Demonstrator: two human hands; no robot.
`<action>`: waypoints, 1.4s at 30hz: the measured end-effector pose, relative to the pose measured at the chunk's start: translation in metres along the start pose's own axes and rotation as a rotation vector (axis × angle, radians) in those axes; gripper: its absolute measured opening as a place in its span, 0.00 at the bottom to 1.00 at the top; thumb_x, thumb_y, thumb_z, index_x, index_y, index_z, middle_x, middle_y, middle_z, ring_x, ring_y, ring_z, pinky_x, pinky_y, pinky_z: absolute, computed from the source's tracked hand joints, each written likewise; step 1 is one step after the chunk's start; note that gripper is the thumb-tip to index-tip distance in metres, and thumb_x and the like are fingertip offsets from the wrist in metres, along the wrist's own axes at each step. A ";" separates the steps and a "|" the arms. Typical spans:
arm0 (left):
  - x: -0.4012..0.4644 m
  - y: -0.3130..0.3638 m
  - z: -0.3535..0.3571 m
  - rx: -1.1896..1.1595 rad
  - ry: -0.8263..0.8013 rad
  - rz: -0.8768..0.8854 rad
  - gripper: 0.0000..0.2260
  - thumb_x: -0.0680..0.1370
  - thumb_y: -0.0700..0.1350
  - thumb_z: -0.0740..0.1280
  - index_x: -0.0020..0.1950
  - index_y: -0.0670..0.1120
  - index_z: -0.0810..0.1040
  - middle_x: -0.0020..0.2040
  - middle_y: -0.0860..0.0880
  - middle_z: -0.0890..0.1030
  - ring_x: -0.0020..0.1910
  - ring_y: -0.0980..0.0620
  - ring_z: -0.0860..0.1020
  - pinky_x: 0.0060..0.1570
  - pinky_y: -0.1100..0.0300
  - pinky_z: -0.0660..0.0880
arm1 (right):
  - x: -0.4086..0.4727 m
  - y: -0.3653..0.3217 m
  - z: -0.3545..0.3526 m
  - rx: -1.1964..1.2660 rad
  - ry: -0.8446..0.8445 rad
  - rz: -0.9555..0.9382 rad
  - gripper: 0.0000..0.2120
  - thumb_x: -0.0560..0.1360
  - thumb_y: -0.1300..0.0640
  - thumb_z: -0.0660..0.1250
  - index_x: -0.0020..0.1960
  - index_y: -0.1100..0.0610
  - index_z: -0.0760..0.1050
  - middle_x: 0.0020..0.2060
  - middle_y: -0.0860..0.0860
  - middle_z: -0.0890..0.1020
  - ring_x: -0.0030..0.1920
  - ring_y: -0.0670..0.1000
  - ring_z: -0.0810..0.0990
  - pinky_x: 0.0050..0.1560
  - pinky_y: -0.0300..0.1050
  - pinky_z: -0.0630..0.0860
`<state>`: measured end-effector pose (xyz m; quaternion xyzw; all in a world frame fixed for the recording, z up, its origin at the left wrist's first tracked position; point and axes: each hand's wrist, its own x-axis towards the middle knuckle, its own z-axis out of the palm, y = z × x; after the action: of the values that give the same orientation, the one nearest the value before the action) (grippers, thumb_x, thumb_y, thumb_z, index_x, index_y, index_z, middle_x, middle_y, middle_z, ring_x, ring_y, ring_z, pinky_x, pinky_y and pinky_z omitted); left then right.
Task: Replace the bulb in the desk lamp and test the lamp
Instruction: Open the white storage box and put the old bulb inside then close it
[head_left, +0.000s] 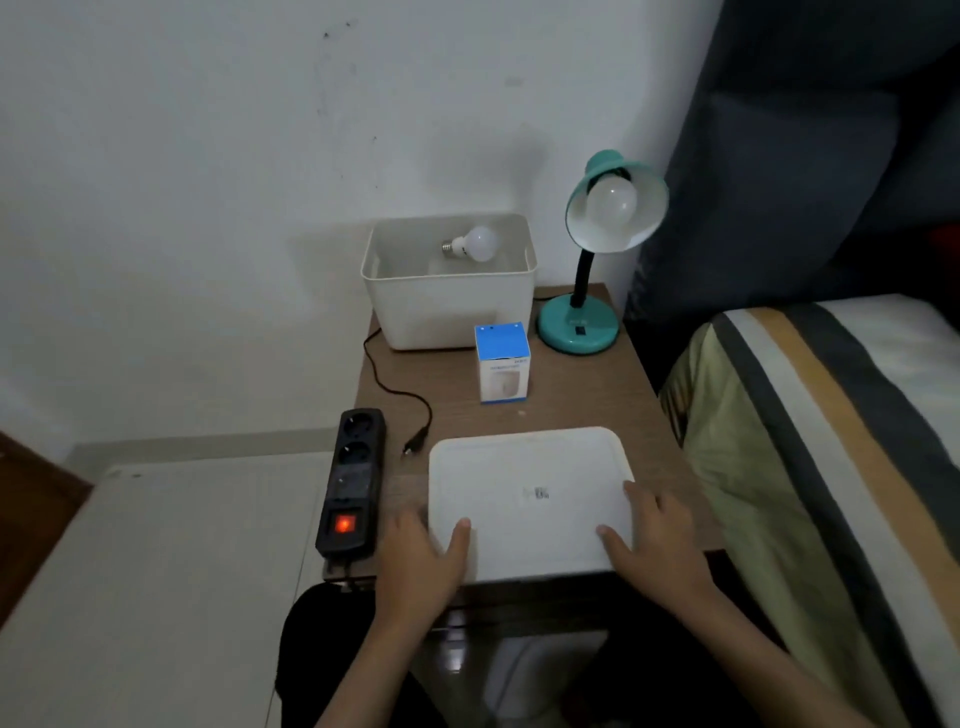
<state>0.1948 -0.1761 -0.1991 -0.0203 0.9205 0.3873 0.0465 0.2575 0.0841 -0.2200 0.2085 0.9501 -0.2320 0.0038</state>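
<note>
A teal desk lamp (577, 332) stands at the back right of the small wooden table (571, 400), with a white bulb (612, 201) in its shade, unlit. A second white bulb (470, 243) lies in an open white bin (449, 306) at the back. A blue-and-white bulb box (502, 362) stands upright in front of the bin. The lamp's black plug (415, 442) lies loose on the table beside a black power strip (353, 480) whose red switch glows. My left hand (423, 558) and my right hand (657, 540) grip the near corners of a flat white lid (530, 493).
A bed (810, 467) with a striped cover and a dark padded headboard (810, 156) flanks the table on the right. A white wall is behind. White floor tiles lie to the left. The lamp cord (384, 384) trails over the table's left side.
</note>
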 end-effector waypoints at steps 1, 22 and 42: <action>-0.006 -0.001 0.003 0.044 -0.020 -0.016 0.24 0.70 0.60 0.68 0.54 0.41 0.74 0.51 0.41 0.77 0.53 0.41 0.76 0.51 0.46 0.76 | -0.003 -0.001 0.001 -0.003 -0.005 -0.013 0.31 0.72 0.43 0.65 0.69 0.56 0.63 0.59 0.59 0.72 0.59 0.61 0.68 0.60 0.54 0.66; 0.029 0.052 -0.065 0.092 0.245 0.159 0.20 0.71 0.49 0.73 0.59 0.41 0.75 0.62 0.40 0.70 0.57 0.41 0.75 0.48 0.58 0.70 | 0.024 -0.098 -0.050 0.279 0.161 -0.275 0.27 0.73 0.45 0.67 0.68 0.53 0.65 0.68 0.50 0.57 0.66 0.48 0.63 0.63 0.37 0.64; 0.304 0.141 -0.097 0.201 0.216 0.135 0.14 0.74 0.54 0.66 0.47 0.43 0.75 0.56 0.42 0.73 0.46 0.44 0.76 0.40 0.59 0.66 | 0.275 -0.222 -0.090 0.273 0.177 -0.134 0.26 0.72 0.48 0.65 0.66 0.58 0.70 0.64 0.62 0.65 0.65 0.62 0.61 0.64 0.52 0.63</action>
<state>-0.1251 -0.1472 -0.0617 0.0046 0.9536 0.2911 -0.0771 -0.0737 0.0534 -0.0704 0.1630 0.9182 -0.3393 -0.1237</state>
